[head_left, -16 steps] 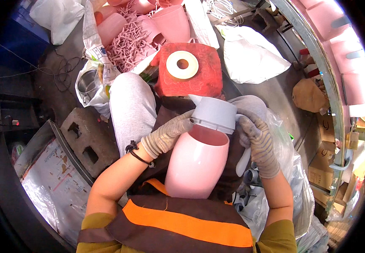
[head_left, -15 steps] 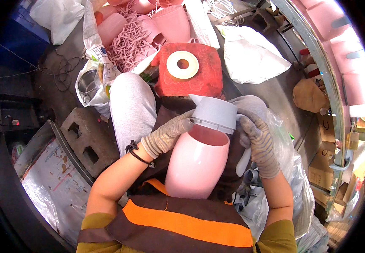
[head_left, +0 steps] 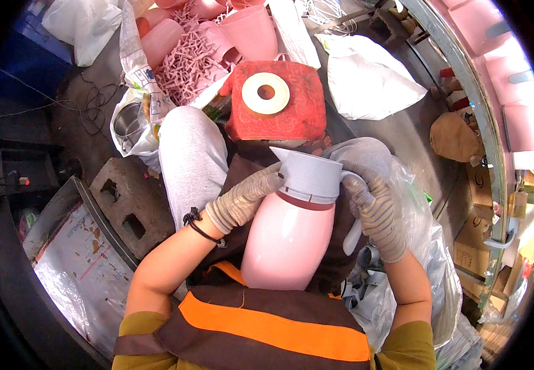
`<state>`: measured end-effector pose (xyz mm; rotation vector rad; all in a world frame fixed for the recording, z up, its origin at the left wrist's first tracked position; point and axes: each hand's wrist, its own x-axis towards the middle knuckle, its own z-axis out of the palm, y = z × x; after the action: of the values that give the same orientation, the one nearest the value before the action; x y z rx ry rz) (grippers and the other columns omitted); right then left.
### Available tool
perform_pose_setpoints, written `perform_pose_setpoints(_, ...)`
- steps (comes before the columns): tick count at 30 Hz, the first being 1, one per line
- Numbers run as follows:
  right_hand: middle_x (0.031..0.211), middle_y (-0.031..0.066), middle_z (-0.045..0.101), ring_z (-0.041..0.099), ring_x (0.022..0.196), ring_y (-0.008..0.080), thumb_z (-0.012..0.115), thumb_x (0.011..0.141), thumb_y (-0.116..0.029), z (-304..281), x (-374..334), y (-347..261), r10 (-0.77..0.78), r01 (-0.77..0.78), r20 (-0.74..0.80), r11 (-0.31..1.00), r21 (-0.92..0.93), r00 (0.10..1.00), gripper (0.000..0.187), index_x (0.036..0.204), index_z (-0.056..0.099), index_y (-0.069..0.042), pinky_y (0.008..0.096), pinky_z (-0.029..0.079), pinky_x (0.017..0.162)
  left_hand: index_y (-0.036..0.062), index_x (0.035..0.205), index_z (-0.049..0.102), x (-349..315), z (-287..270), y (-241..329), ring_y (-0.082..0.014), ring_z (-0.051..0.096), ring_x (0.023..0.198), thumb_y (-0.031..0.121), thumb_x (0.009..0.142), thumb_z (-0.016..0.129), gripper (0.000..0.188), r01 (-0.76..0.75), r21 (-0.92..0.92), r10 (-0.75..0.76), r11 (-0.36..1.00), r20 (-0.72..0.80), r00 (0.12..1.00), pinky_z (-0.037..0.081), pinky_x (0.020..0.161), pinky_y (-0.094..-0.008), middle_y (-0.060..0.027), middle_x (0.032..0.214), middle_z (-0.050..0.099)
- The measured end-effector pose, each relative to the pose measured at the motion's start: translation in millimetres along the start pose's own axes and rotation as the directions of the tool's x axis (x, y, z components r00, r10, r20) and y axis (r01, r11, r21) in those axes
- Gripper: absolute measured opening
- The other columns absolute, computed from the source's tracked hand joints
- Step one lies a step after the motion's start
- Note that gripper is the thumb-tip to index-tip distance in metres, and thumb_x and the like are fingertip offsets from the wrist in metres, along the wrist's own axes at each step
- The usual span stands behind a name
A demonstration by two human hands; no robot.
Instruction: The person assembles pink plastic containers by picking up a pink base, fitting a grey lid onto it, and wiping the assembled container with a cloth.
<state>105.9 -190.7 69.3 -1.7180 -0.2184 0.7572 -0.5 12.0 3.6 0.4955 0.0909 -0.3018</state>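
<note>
A glossy pink jug body (head_left: 288, 243) stands in my lap, its rim toward the far side. A grey spout collar (head_left: 314, 177) sits at its mouth, with a dark pink strip of the body showing below the collar's edge. My left hand (head_left: 245, 196), in a grey knitted glove, is closed on the spout side of the collar. On the opposite side my right hand (head_left: 375, 209), in a striped glove, wraps round the collar's grey handle (head_left: 353, 236), whose lower end hangs free beside the body. Some fingertips are hidden behind the collar.
Ahead is a red cloth-covered block (head_left: 279, 120) with a cream ring (head_left: 265, 94) on it. Beyond lie pink jug bodies (head_left: 251, 31) and pink scraps (head_left: 183, 68). A concrete block (head_left: 132, 203) stands left; a clear plastic bag (head_left: 418, 265) with grey parts lies right.
The grey collar has come down toward me onto the mouth of the pink body, covering the opening that showed before. My right hand has shifted slightly nearer with it.
</note>
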Motion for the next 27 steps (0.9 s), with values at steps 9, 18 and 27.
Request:
perform_pose_setpoints(9,0.076,-0.0053,0.057,0.045,0.063,0.0023,0.062,0.093,-0.019,-3,-3,23,-0.060,0.060,0.004,0.990,-0.124,0.998,0.028,0.117,0.065,-0.005,0.0191,0.037,0.056,-0.0001,0.142,0.037,-7,10,3,-0.0194,0.047,0.125,0.043,0.080,0.073,0.084,0.012,0.183,0.000,0.983,-0.067,0.998,0.033,0.110,-0.0338,-0.0100,0.136,0.050)
perform_pose_setpoints(18,0.086,0.0024,0.064,0.053,0.071,0.0073,0.062,0.094,-0.020,-4,-8,37,-0.290,0.290,0.039,0.922,-0.256,0.956,0.032,0.121,0.062,-0.003,0.0225,0.046,0.067,0.0009,0.144,0.033,-9,11,4,-0.0195,0.043,0.129,0.045,0.076,0.074,0.091,0.075,0.384,-0.042,0.920,-0.094,0.995,0.029,0.111,-0.0326,-0.0097,0.138,0.047)
perform_pose_setpoints(27,0.085,0.0043,0.063,0.055,0.073,0.0101,0.072,0.085,-0.026,-19,-7,34,-0.193,0.238,0.177,0.929,-0.282,0.965,0.047,0.124,0.058,-0.004,0.0253,0.048,0.070,0.0029,0.129,0.050,28,-28,77,-0.0205,0.053,0.113,0.038,0.079,0.072,0.065,0.181,0.882,0.096,0.435,-0.245,0.965,0.044,0.095,-0.0349,-0.0135,0.127,0.053)
